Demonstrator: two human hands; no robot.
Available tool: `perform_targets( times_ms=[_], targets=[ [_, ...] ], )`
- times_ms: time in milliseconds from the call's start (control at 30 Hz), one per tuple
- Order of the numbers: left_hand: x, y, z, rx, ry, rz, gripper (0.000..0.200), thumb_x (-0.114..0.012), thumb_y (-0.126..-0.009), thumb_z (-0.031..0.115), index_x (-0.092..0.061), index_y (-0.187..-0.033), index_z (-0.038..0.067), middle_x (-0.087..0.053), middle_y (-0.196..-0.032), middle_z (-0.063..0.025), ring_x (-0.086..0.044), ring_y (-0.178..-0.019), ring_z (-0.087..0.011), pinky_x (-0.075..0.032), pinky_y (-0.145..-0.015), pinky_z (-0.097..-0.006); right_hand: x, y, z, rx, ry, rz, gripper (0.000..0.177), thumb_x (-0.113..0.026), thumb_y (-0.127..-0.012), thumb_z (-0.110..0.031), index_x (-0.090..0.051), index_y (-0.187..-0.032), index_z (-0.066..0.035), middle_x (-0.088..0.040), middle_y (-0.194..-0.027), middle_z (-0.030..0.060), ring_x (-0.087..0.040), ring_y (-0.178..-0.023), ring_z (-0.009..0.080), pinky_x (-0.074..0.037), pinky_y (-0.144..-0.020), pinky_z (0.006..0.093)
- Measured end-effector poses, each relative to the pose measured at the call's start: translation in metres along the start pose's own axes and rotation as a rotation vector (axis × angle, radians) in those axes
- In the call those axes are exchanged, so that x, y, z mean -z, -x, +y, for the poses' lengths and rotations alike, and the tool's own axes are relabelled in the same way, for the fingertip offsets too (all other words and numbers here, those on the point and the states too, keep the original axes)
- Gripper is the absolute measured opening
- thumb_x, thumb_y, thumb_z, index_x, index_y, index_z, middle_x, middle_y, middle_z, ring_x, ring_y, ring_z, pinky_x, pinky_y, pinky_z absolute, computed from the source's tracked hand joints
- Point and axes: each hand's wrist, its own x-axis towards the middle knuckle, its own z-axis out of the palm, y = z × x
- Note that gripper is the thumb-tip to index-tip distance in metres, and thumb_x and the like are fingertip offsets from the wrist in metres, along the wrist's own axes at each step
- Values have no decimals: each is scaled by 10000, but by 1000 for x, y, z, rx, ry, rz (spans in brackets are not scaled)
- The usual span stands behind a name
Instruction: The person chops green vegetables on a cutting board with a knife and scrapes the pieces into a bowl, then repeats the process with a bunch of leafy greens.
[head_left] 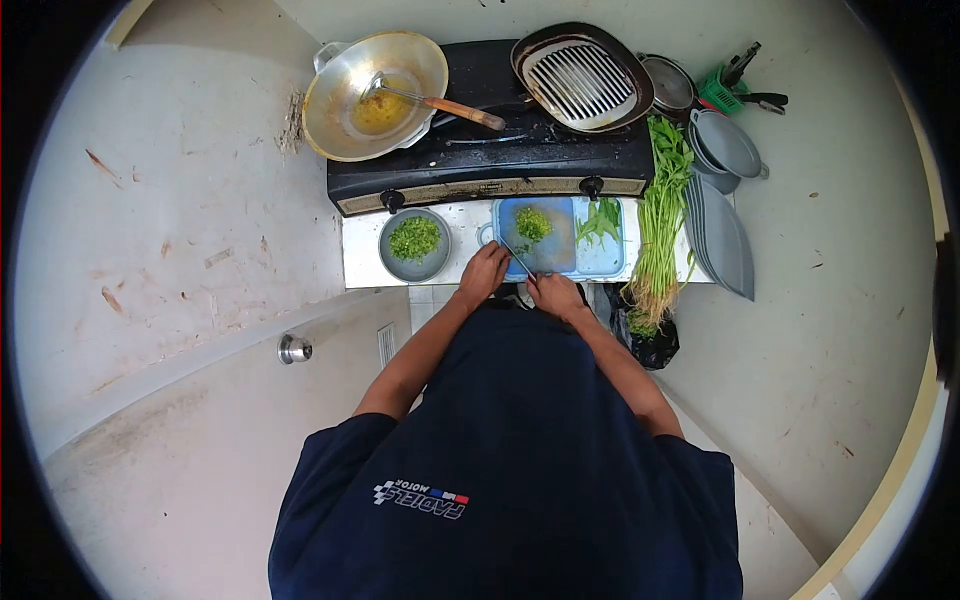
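Note:
My right hand [556, 293] is closed around the handle of a knife [518, 262], whose thin blade slants up and left over the near edge of a blue cutting board [557, 262]. My left hand [485, 270] is by the board's left edge, its fingers curled together close to the blade; what lies between them is hidden. Chopped greens [533, 224] form a small pile on the board, with a few bits near the blade. On the lighter right side of the board lie whole green leaves [601, 220]. A grey bowl [385, 262] of chopped greens stands left of my left hand.
Behind the board is a black gas stove [470, 160], bearing a wok [335, 110] with a wooden-handled ladle [465, 112] and a grill pan [640, 110]. Long-stemmed greens [658, 230] hang over the counter's right edge beside stacked grey plates [728, 245]. A door knob [294, 348] is at left.

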Motion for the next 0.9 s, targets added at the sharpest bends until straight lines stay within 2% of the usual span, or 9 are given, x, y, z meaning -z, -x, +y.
perform_targets(
  times_ms=[67,167,467,567,900],
  targets=[
    [-1,1,-1,11,-7,-2,109,-633,-919,56,-667,-1009,5,-601,-939,-174,-631,-912,-389,-539,-811,-465,-1,0,1,4,18,-12,458,-513,-1009,-405,-726,-948,-5,-720,-825,255,-723,-797,443,-583,-756,540],
    [0,2,0,4,-2,-2,123,-633,-920,59,-673,-1026,12,-600,-942,-173,-632,-916,-388,-542,-814,-465,-19,-5,8,67,-1,66,434,-532,-1003,-367,-709,-888,12,-690,-740,265,-702,-713,458,-582,-691,544],
    [5,3,4,-20,97,63,108,-646,-899,37,-693,-994,13,-627,-933,-170,-645,-858,-386,-547,-794,-458,-22,-14,1,85,-24,158,445,-520,-1012,-346,-689,-817,17,-695,-742,254,-704,-709,442,-577,-677,535],
    [1,4,-1,29,87,70,90,-656,-898,43,-701,-968,10,-640,-914,-170,-647,-843,-385,-544,-783,-456,-18,-7,6,82,-13,124,460,-512,-1015,-363,-698,-837,19,-696,-748,259,-704,-715,446,-576,-687,541],
    [1,3,-3,21,49,54,85,-670,-896,61,-713,-954,15,-624,-868,-175,-641,-845,-380,-536,-771,-461,-6,5,4,13,-28,84,467,-508,-1015,-398,-701,-913,15,-696,-750,261,-707,-739,456,-577,-721,548]
  ],
)
